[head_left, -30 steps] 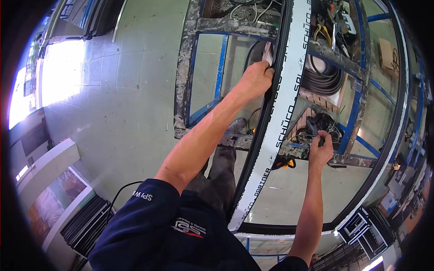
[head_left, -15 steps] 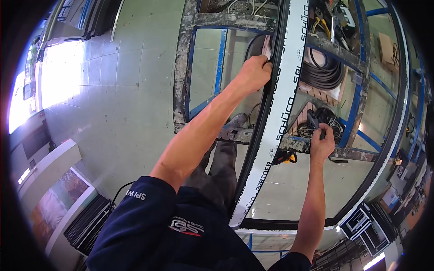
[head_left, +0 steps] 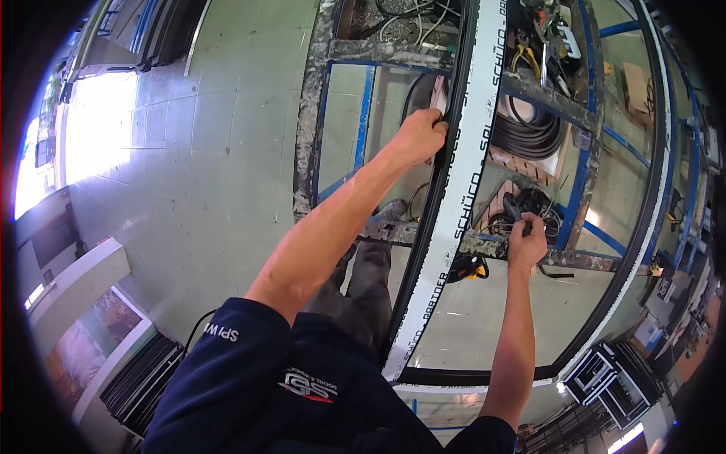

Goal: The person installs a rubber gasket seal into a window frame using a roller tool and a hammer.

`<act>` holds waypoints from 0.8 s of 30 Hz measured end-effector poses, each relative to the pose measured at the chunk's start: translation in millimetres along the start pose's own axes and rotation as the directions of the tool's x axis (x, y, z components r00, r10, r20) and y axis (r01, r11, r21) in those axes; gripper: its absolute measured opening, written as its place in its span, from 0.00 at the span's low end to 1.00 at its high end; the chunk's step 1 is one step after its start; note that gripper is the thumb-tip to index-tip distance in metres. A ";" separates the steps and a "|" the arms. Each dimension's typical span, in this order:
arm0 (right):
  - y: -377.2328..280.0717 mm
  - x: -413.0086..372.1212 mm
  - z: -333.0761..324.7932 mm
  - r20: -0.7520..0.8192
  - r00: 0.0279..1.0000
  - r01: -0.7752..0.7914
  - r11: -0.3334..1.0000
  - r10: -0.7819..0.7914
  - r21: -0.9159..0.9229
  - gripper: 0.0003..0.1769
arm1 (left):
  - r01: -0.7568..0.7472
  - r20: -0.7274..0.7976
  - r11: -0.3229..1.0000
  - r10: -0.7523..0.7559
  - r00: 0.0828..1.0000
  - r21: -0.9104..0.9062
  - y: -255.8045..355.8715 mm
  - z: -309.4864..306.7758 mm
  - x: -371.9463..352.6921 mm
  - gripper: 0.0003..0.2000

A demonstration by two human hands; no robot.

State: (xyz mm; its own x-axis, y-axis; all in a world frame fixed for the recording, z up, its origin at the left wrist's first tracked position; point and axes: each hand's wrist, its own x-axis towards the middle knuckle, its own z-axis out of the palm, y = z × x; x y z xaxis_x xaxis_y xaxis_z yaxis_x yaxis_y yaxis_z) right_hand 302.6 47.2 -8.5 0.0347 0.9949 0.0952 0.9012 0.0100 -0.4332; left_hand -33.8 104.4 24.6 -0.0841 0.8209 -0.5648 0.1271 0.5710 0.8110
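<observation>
A long profile frame with black edges and white printed protective film runs up the view in front of me. My left hand is closed, its curled fingertips right at the frame's black left edge; what they pinch is hidden. Over the opening inside the frame, my right hand is closed around a small dark-handled tool, only partly showing between thumb and fingers. Beyond it, a dark bundle of cables lies lower down on a wooden board.
A worn trestle with blue legs supports the frame. Black coiled gasket lies on a pallet below. Pliers with yellow handles sit in a tool tray at the top. A yellow-black tool shows under the trestle's near bar.
The whole view has shifted slightly, with the frame a little further left. My left hand sits slightly lower along the frame edge; my right hand keeps its grip.
</observation>
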 end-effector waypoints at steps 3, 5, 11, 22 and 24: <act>-5.7 1.8 -5.1 0.003 1.000 -0.026 0.999 0.026 -0.027 0.07 | -0.044 -0.055 0.996 0.048 0.997 0.083 -2.0 3.8 1.6 0.12; -5.9 1.0 -4.8 -0.012 1.000 -0.023 0.998 0.022 -0.053 0.07 | -0.065 -0.044 0.996 0.068 0.997 0.061 -1.5 0.7 -3.3 0.13; -6.9 0.0 -6.5 -0.025 0.999 -0.024 0.998 0.022 -0.064 0.07 | -0.045 0.038 0.999 0.045 0.998 -0.015 -8.5 0.2 -0.4 0.13; -6.7 1.3 -4.5 -0.034 0.999 -0.033 0.994 0.030 -0.104 0.07 | -0.022 -0.005 0.996 0.022 1.000 0.092 -3.2 3.7 -9.2 0.15; -7.4 4.3 -6.6 -0.054 0.998 -0.021 0.996 0.016 -0.089 0.07 | -0.028 0.029 0.999 0.027 0.999 0.034 -5.5 1.6 -9.7 0.15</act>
State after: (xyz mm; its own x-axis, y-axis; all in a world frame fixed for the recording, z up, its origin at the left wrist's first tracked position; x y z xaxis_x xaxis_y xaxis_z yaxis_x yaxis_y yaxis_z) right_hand 298.9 50.7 1.0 0.0725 0.9879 0.1370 0.9353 -0.0196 -0.3532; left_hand -32.1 93.2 25.3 -0.0524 0.8354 -0.5471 0.1631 0.5477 0.8206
